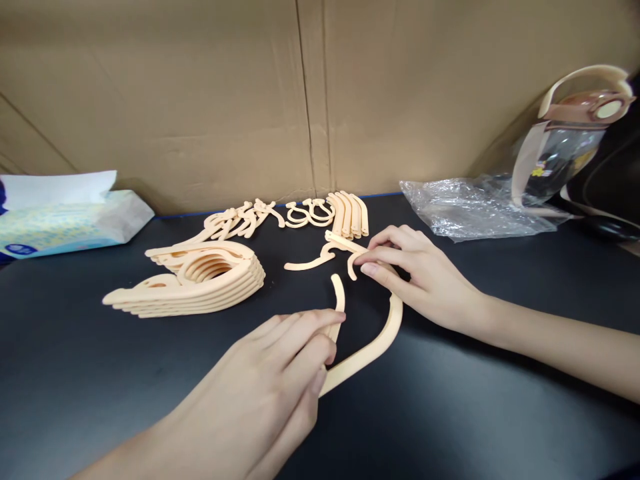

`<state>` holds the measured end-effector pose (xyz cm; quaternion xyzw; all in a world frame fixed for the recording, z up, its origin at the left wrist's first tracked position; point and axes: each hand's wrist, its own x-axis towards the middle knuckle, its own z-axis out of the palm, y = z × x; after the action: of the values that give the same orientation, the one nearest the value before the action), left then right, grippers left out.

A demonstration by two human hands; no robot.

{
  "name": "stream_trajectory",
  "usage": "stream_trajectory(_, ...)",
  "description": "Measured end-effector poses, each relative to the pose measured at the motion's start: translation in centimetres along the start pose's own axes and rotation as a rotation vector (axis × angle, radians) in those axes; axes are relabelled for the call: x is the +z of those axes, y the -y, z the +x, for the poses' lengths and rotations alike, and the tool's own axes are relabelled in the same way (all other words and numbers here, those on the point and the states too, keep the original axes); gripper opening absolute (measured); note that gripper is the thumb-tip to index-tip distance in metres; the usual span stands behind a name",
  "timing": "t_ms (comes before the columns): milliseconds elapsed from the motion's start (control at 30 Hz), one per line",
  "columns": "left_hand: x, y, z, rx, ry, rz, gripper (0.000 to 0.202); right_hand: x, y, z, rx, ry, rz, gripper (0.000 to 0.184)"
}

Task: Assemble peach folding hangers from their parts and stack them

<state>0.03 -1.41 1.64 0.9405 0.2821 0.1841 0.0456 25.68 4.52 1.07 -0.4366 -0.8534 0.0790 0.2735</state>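
1. Brown cardboard (200, 87) stands behind a black tabletop (450, 413), with a vertical seam near its middle.
2. At the far left lies a tissue pack (75, 220), a white sheet sticking out of its top.
3. Right of it, nearer the person, sits a stack of curved cream hanger pieces (200, 300), layered one on another.
4. Behind that stack, small cream parts (245, 217) lie in a loose heap by the cardboard.
5. The left hand (280, 380) has its fingers bent and drawn together, pinching a cream hanger (387, 333) at its near end; a short strip (338, 293) emerges beyond the fingertips.
6. That hanger lies front and centre, its long curve bowing rightward between the hands.
7. Past it, a hooked piece (307, 265) rests near the hanger's far end, and a row of curved strips (350, 213) lies behind.
8. The right hand (425, 280) brings thumb and forefinger almost together on the hanger's far part, the other fingers loosely curled.
9. Farther right, clear plastic wrap (480, 210) lies crumpled beside a transparent bottle (570, 153).
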Motion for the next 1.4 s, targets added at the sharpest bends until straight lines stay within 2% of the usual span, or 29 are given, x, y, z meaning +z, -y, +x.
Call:
stream_trajectory(100, 0.07, -0.07, -0.16, -0.012, 0.005, -0.049, 0.013, 0.03, -0.02, -0.03, -0.016, 0.008, 0.011, 0.03)
stream_trajectory(367, -0.07, -0.22, 0.23, 0.009, -0.009, -0.027, 0.008, -0.04, 0.03, 0.1, -0.047, 0.041, 0.017, 0.03)
stream_trajectory(633, -0.29, -0.39, 0.33, 0.043, -0.011, -0.084, 0.02, -0.09, 0.08, 0.08, -0.076, 0.049, 0.036, 0.029)
stream_trajectory(933, -0.17, -0.24, 0.47, -0.047, -0.031, -0.061, 0.018, -0.03, 0.09, 0.04, -0.116, 0.052, 0.005, 0.028)
stream_trajectory(1400, -0.13, -0.29, 0.36, -0.022, 0.003, -0.086, 0.021, -0.14, 0.15, 0.07, -0.123, 0.074, 0.009, 0.028)
